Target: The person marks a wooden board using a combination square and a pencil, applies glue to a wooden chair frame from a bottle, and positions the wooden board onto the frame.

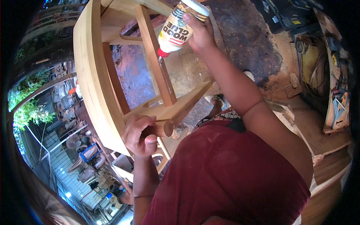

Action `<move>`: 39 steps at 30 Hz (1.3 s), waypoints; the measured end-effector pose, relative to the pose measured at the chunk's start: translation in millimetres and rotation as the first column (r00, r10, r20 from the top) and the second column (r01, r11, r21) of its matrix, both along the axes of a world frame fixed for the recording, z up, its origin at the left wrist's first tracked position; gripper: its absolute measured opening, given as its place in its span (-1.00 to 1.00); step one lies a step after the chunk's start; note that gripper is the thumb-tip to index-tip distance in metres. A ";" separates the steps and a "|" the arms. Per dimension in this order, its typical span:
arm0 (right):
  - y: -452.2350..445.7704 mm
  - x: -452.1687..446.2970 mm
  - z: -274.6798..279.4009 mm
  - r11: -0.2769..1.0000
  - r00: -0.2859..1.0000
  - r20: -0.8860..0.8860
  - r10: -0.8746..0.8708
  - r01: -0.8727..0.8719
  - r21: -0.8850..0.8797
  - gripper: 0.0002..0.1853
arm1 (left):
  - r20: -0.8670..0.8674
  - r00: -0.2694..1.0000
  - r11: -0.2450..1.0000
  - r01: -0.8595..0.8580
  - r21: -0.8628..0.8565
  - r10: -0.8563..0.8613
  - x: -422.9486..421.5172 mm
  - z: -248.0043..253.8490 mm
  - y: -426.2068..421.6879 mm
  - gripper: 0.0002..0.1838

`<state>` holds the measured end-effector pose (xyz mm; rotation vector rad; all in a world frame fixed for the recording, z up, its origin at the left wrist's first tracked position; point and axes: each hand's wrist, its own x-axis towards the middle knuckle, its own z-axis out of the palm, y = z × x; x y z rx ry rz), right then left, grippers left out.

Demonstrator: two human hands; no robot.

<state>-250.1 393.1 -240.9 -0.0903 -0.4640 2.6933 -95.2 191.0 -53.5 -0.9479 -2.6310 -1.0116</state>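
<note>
At 12 o'clock the right hand (201, 34) holds a glue bottle (175, 33), nozzle down at a slat (161, 80); at 8, the left hand (137, 135) curls beside rounded wood (167, 128), grip unclear.

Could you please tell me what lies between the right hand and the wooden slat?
In the head view, the wood glue bottle lies between them: the right hand holds it, and its red cap points at the wooden slat.

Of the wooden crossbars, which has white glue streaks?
The crossbar at the tip of the wood glue bottle; the darker crossbar beside the broad pale board shows none.
</note>
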 end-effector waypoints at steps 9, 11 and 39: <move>-5.5 42.2 -15.0 0.997 0.985 0.167 0.041 -0.029 -0.076 -0.60 | -0.017 1.000 1.000 0.009 0.003 -0.009 -1.5 0.5 1.4 -0.40; -9.9 53.9 -20.3 0.987 0.984 0.161 0.070 -0.045 -0.151 -0.59 | -0.019 1.000 1.000 0.019 0.000 -0.019 -2.9 1.1 2.5 -0.40; -18.2 52.0 -50.8 0.938 0.974 0.208 0.085 -0.008 -0.346 -0.69 | 0.004 1.000 0.999 -0.029 -0.018 0.029 2.6 -2.6 1.9 -0.34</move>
